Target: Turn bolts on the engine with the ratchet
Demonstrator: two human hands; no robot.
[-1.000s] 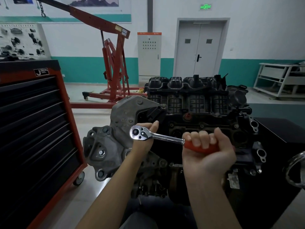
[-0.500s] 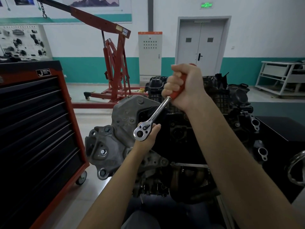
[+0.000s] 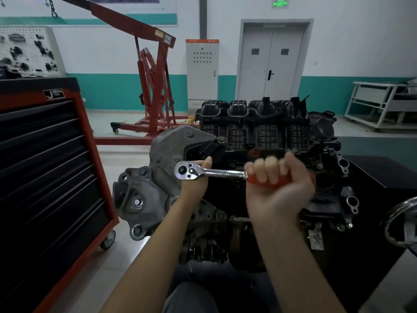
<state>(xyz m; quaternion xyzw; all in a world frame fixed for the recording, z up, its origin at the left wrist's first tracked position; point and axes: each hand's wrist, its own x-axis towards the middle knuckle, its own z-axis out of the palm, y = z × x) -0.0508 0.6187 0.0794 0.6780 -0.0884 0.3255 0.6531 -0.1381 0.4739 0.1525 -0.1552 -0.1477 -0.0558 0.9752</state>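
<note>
- Tool chest (image 3: 49,177): red-framed, black drawers shut, at my far left on castors.
- Engine hoist (image 3: 153,86): red, on the floor behind, well apart from the work.
- Timing cover (image 3: 158,177): grey casting on the engine's left end; several bolts sit in their holes.
- My left hand (image 3: 196,179): curled behind the ratchet head, steadying it against the engine.
- Ratchet wrench (image 3: 209,173): chrome shank level, head to the left; its socket and the fastener are hidden.
- My right hand (image 3: 277,190): fist closed round the orange grip.
- Engine (image 3: 266,136): black intake manifold on top. I judge the work mid-stroke, with fasteners left to turn.
</note>
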